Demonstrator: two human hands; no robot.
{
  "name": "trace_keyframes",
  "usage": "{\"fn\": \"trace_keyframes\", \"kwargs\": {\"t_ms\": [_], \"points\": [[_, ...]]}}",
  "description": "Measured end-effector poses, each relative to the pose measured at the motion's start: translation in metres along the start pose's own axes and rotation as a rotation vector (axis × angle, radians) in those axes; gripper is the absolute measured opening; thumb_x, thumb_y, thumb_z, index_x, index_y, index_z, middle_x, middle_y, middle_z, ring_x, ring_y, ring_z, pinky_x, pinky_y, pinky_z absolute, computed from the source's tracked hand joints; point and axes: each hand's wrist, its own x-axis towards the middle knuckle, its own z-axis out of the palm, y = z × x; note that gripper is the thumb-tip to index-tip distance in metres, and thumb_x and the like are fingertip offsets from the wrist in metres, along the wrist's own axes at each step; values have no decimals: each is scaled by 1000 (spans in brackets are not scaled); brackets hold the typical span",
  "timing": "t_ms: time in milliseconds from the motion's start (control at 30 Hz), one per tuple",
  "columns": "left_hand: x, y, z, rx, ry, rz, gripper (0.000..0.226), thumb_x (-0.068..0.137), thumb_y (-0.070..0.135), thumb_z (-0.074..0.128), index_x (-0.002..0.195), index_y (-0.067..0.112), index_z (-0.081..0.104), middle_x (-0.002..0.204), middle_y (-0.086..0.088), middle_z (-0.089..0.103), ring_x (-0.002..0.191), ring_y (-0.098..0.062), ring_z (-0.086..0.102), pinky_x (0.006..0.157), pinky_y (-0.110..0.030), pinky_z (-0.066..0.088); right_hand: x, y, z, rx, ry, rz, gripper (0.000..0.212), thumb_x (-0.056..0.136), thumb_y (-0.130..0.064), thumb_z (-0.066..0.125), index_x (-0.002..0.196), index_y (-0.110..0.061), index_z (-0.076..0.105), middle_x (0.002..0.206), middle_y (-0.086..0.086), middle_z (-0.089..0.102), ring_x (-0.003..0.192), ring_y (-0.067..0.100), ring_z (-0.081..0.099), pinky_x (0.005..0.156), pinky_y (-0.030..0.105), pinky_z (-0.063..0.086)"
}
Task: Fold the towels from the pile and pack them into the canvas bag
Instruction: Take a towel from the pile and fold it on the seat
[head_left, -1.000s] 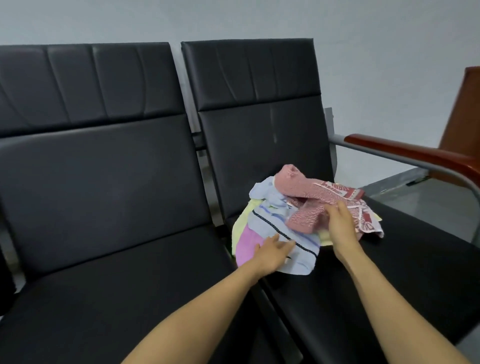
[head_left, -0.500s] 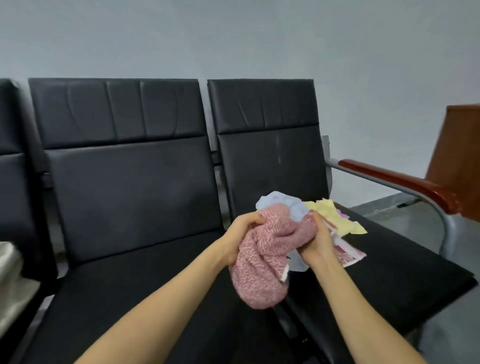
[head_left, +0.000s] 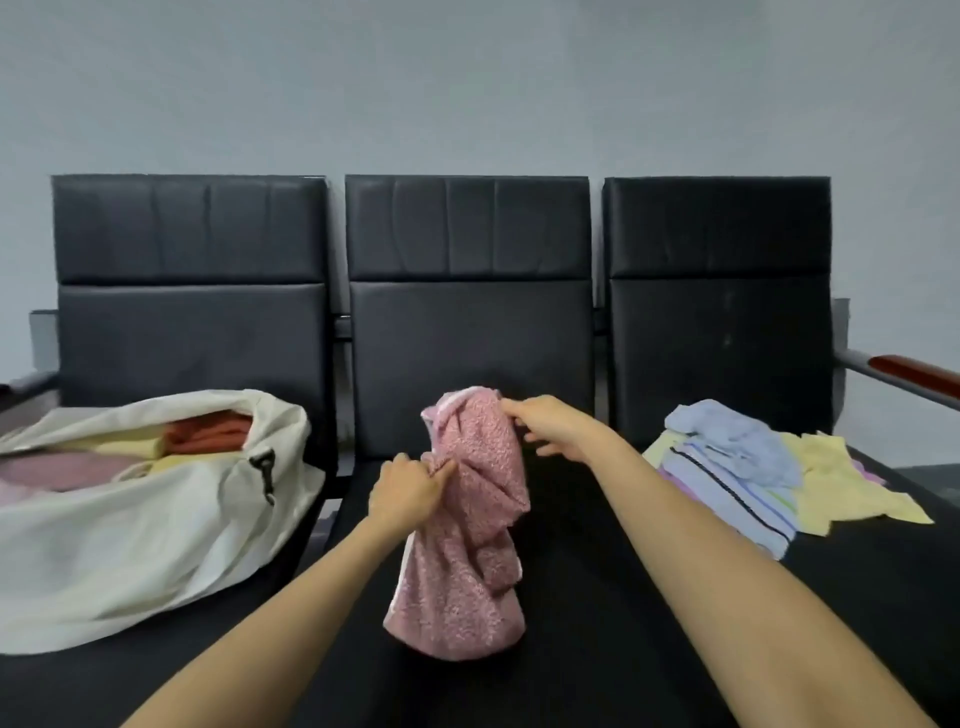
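left hand (head_left: 410, 486) and right hand (head_left: 558, 426) are both pinching the bunched-up fuzzy pink towel (head_left: 467, 571) just right of the cream canvas bag (head_left: 130, 545), so I'd slide them out to two corners and shake it flat on the black bench (head_left: 597, 597) before folding

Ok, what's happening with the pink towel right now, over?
Left hand and right hand both gripping pink towel, bunched, unfolded, over middle seat. Canvas bag open at left, part filled. Nothing in the way.
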Motion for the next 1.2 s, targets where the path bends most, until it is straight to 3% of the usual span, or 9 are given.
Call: {"fn": "trace_keyframes", "kwargs": {"t_ms": [133, 367, 500, 600, 700, 833, 1033, 1100, 1200], "points": [[3, -43, 8, -658, -125, -83, 43, 100, 41, 44, 117, 6, 62, 115, -11, 66, 101, -25, 63, 81, -31, 49, -5, 47, 55, -302, -142, -42, 26, 95, -27, 57, 117, -14, 61, 108, 2, 61, 91, 13, 51, 79, 30, 41], [17, -106, 3, -1818, -297, -431, 51, 95, 54, 44, 82, 6, 55, 77, -10, 62, 71, -21, 59, 66, -32, 50, -3, 129, 101, -509, -297, -57, 62, 91, -21, 57, 148, -21, 33, 145, 4, 42, 120, 14, 51, 101, 26, 42], [7, -126, 14, -1288, -479, -379, 29, 75, 26, 73, 93, 8, 59, 85, -5, 59, 73, -17, 53, 69, -28, 41, 13, 150, 108, -437, -120, -74, 60, 91, -30, 65, 144, -23, 38, 135, 2, 41, 118, 18, 53, 95, 24, 41], [3, -122, 25, -816, -545, -319, 45, 67, 17, 81, 108, 10, 63, 100, -6, 68, 88, -19, 64, 77, -33, 52, 24, 154, 121, -489, -55, -101, 18, 91, -28, 64, 107, -23, 60, 114, -1, 50, 105, 13, 53, 85, 23, 40], [7, -117, 35, -880, -357, -270, 60, 69, 20, 83, 123, 11, 56, 111, -7, 68, 98, -22, 66, 82, -36, 54, 31, 147, 130, -112, 106, -77, 5, 90, -19, 66, 86, -17, 64, 95, -2, 64, 90, 13, 59, 72, 22, 43], [15, -112, 17, -602, 181, -69, 33, 90, 34, 63, 115, 13, 61, 111, 0, 62, 102, -15, 57, 90, -30, 44, 29, 120, 109, 549, 319, -69, 8, 86, -3, 68, 87, -10, 65, 89, 10, 65, 87, 23, 61, 78, 36, 50], [36, -153, 15, -849, 15, -490, 62, 82, 27, 74, 126, -10, 49, 116, -20, 62, 96, -29, 63, 62, -30, 50, 15, 106, 76, 557, 237, 9, 13, 88, -2, 64, 97, -12, 66, 94, 9, 65, 82, 19, 63, 65, 29, 51], [33, -151, 12, -944, 66, -506, 44, 86, 12, 70, 120, -9, 52, 110, -21, 60, 84, -28, 61, 58, -31, 51, 16, 109, 69, 651, 223, 56, 13, 90, -5, 63, 101, -12, 65, 97, 10, 65, 81, 19, 63, 63, 29, 50], [25, -141, 11, -501, 239, -242, 48, 81, 11, 74, 122, 5, 50, 128, -13, 42, 110, -27, 51, 90, -32, 47, 24, 124, 59, 135, 466, -7, 13, 94, -6, 57, 101, -15, 62, 113, 9, 58, 99, 21, 59, 78, 28, 44]]}}
